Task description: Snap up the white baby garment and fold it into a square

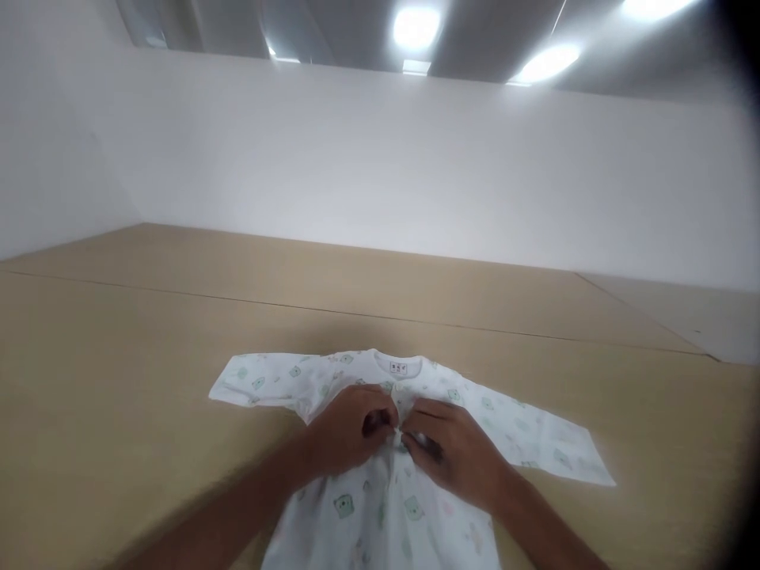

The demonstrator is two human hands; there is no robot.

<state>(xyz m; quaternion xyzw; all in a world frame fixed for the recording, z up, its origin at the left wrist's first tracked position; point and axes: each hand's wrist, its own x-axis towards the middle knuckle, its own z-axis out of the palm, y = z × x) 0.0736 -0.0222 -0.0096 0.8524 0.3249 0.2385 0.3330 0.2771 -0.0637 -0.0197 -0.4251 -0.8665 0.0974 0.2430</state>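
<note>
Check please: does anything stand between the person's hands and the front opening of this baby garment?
Nothing visible does. The left hand and the right hand are on the front placket of the white baby garment, and no other object lies between them and the cloth.

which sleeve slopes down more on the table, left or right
The right sleeve of the white bear-print baby top: it slants down toward its cuff, while the left sleeve lies nearly level.

hidden: garment front fastening under hands | cut off: hem | tiny: label text
</note>
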